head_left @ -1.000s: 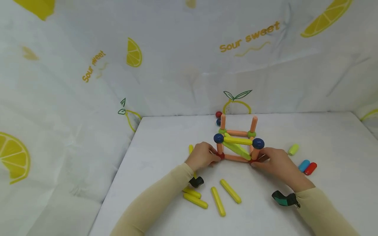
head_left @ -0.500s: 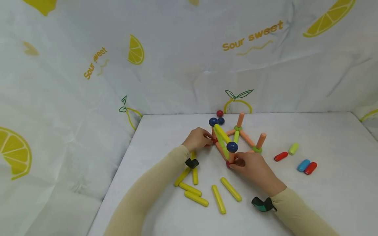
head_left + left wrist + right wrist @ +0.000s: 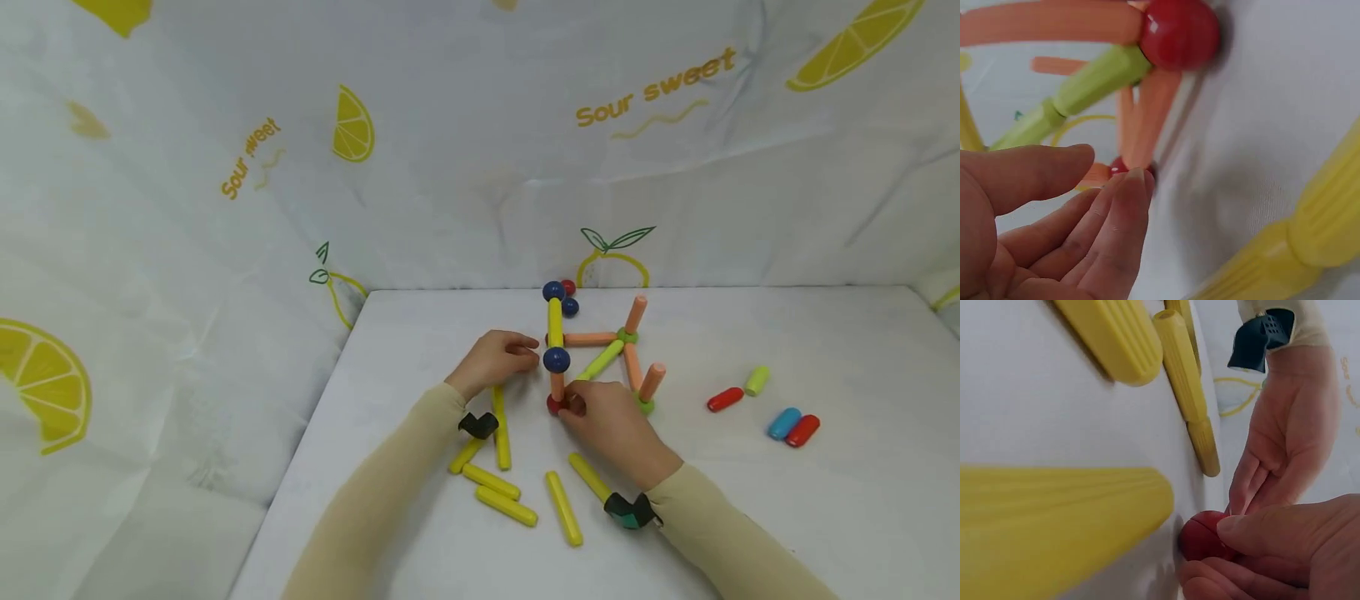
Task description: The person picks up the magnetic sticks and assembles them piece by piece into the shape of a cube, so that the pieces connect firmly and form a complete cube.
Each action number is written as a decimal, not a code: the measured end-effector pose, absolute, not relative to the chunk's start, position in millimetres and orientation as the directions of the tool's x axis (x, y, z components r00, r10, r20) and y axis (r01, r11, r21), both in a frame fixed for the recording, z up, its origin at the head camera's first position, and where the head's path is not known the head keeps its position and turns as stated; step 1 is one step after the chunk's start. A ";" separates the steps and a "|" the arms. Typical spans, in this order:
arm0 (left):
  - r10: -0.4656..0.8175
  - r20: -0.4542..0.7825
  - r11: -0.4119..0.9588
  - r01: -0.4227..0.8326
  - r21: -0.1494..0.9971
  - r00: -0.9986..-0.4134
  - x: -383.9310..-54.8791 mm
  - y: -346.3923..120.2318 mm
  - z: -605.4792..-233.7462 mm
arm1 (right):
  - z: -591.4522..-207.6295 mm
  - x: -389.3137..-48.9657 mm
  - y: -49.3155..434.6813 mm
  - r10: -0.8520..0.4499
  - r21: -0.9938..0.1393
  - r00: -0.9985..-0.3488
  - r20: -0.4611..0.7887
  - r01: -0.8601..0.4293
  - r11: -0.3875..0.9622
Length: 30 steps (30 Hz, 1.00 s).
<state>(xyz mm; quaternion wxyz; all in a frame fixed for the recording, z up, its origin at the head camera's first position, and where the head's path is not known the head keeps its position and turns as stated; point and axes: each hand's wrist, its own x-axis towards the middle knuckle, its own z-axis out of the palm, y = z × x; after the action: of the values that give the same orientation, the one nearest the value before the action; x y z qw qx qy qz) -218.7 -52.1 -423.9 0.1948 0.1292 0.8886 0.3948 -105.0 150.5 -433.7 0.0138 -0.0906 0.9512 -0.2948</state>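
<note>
A magnetic stick-and-ball frame stands on the table. Orange rods point(image 3: 588, 339) form its base and uprights, and a lime rod point(image 3: 602, 360) crosses the base diagonally. On its left side, a yellow rod point(image 3: 555, 323) bridges two blue balls point(image 3: 557, 360) at the top. My right hand point(image 3: 618, 429) pinches the red ball point(image 3: 1200, 537) at the near left base corner between thumb and fingers. My left hand point(image 3: 495, 362) hovers just left of the frame, thumb and fingers apart with nothing between them. Green balls point(image 3: 627, 336) join the right-hand corners.
Several loose yellow rods point(image 3: 506, 505) lie in front of the frame and under the left wrist. To the right are short red rods point(image 3: 725, 399), a blue rod point(image 3: 784, 423) and a lime rod point(image 3: 757, 380). Behind the frame sit a loose blue ball point(image 3: 570, 307) and red ball point(image 3: 568, 287).
The frame has turned clockwise, so its blue-ball side now lies on the left. My right hand has moved left with the corner; my left hand has let go of its red ball.
</note>
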 end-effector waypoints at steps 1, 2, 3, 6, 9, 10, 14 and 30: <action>0.388 -0.235 0.647 0.082 0.758 -0.891 -214.4 -54.0 -422.9 | -432.0 -103.7 150.7 -0.179 -0.563 -0.984 0.013 -0.155 0.811; 0.393 -0.224 0.642 0.092 0.762 -0.892 -210.0 -55.8 -421.7 | -429.5 -101.5 151.3 -0.178 -0.563 -0.984 0.000 -0.147 0.813; 0.396 -0.212 0.643 0.105 0.758 -0.894 -205.6 -57.7 -420.7 | -426.7 -98.6 152.3 -0.177 -0.562 -0.984 -0.008 -0.142 0.815; 0.379 -0.182 0.670 0.133 0.730 -0.907 -194.6 -64.0 -417.4 | -415.0 -83.4 159.4 -0.189 -0.547 -0.981 0.051 -0.186 0.816; 0.366 -0.160 0.710 0.164 0.685 -0.917 -190.7 -70.5 -412.9 | -402.2 -65.8 175.7 -0.193 -0.504 -0.943 0.272 -0.310 0.806; 0.366 -0.156 0.721 0.174 0.670 -0.917 -192.6 -72.7 -411.6 | -397.9 -61.1 182.7 -0.180 -0.481 -0.916 0.359 -0.347 0.805; 0.399 -0.154 0.732 0.213 0.647 -0.904 -220.7 -79.0 -410.3 | -387.5 -59.0 216.7 -0.067 -0.451 -0.800 0.597 -0.404 0.796; 0.621 -0.245 0.674 0.348 0.652 -0.744 -355.9 -1.5 -427.7 | -406.7 -85.3 265.6 -0.061 -0.683 -0.974 0.217 -0.196 0.704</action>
<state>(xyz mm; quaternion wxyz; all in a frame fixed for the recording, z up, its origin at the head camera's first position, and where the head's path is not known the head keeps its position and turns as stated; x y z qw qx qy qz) -355.9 -1.5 -427.7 0.2302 0.2736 0.8853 0.2973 -85.3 265.6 -406.7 -0.0891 -0.0700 0.9187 -0.3783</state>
